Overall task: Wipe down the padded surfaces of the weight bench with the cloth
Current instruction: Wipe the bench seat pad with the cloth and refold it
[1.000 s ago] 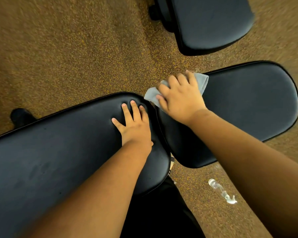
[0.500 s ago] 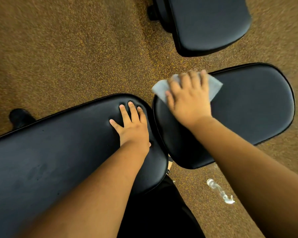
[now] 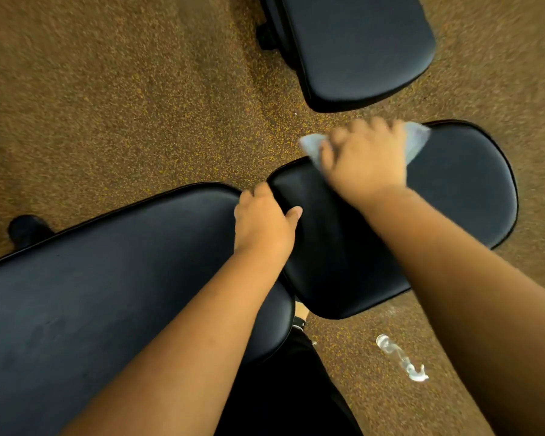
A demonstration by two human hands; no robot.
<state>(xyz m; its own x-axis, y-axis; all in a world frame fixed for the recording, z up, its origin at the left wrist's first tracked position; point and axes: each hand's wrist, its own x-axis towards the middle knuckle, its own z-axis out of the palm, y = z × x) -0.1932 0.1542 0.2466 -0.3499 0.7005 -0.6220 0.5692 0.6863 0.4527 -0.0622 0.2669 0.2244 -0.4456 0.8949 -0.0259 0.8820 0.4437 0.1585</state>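
The weight bench has two black padded parts: a long back pad (image 3: 107,294) at the left and a shorter seat pad (image 3: 463,199) at the right. My right hand (image 3: 364,158) holds a light grey cloth (image 3: 417,141) against the seat pad's far edge, fingers bent over it; the hand is motion-blurred. Cloth corners stick out on both sides of the hand. My left hand (image 3: 265,221) grips the rounded end of the back pad, fingers curled into the gap between the pads and thumb pointing right.
A second black padded bench (image 3: 359,48) stands at the top. A clear spray bottle (image 3: 397,357) lies on the speckled brown floor (image 3: 123,105) at lower right. A black bench foot (image 3: 26,229) shows at the left. My dark trousers (image 3: 283,388) fill the bottom centre.
My right hand slid the cloth farther along to the seat pad's far edge. My left hand moved from lying flat on the back pad to gripping its end.
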